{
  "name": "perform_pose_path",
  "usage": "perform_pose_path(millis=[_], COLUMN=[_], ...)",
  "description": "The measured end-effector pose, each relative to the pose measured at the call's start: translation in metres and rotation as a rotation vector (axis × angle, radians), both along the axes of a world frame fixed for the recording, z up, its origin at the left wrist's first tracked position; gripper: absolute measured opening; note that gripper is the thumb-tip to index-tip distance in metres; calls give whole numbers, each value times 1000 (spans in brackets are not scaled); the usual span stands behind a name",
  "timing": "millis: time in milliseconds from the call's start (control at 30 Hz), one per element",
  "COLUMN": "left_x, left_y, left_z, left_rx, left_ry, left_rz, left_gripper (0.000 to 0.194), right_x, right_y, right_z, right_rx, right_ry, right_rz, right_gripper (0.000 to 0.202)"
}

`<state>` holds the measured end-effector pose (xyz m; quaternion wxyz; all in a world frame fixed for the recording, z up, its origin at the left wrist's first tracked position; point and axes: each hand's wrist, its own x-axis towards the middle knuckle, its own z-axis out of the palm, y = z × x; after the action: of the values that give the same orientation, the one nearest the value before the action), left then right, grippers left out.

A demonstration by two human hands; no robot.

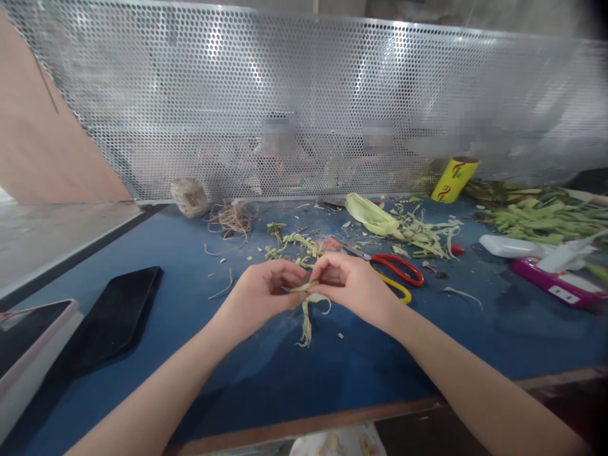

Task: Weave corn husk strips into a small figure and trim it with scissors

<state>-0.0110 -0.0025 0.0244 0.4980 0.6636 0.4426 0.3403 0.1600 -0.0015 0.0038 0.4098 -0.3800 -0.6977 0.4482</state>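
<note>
Over the middle of the blue table, my left hand (270, 286) and my right hand (354, 288) meet with fingertips pinched together. Between them is a small piece made of pale green corn husk strips (306, 323), its frayed end hanging below my fingers and one strip curling to the right. Part of the piece is hidden by the fingers. Just beyond my hands lie several small braided husk pieces (299, 244). Scissors (396, 269) with one red and one yellow handle rest beside my right hand.
A corn husk (373, 215) and shredded strips (430, 234) lie farther back. String (232, 218) is heaped at back left. A black phone (111, 316) lies left. A yellow roll (455, 180), a purple power strip (555, 282) and a perforated metal screen (313, 95) bound the right and back.
</note>
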Motion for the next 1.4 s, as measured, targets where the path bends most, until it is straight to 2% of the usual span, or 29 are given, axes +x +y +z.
perform_pose_path(millis=[200, 467, 567, 667, 800, 900, 1033, 1133, 1200, 1267, 1333, 1400], left_x=[-2, -4, -6, -6, -5, -4, -2, -2, -2, -2, -3, -3], left_y=[0, -1, 0, 1, 1, 1, 1, 2, 3, 4, 5, 6], left_z=[0, -1, -2, -2, -2, -3, -3, -2, -3, -5, -8, -10], left_rx=[82, 439, 554, 575, 587, 592, 528, 504, 514, 549, 601, 654], left_ry=[153, 475, 518, 472, 384, 348, 363, 389, 399, 402, 396, 383], left_rz=[-40, -71, -78, -40, -18, -3, 68, 96, 103, 105, 93, 76], left_gripper=[24, 18, 15, 16, 14, 13, 13, 14, 14, 15, 15, 15], right_x=[-1, -2, -3, -5, -5, -4, -2, 12, 29, 49, 65, 77], right_y=[0, -1, -2, -3, 1, 3, -1, -1, 2, 7, 10, 12], right_z=[-4, -1, 1, 1, -3, -5, 2, 11, 12, 6, -5, -18], right_rx=[224, 182, 189, 80, -222, -247, 48, 182, 213, 211, 129, 82], right_ry=[-148, -119, -92, -34, 24, -4, -226, -425, -664, -1097, -1255, -1340], right_rz=[-20, -2, -18, -63, 68, 91, -51, -75, -166, -401, -537, -599], right_gripper=[12, 13, 11, 24, 28, 23, 5, 17, 26, 29, 33, 30])
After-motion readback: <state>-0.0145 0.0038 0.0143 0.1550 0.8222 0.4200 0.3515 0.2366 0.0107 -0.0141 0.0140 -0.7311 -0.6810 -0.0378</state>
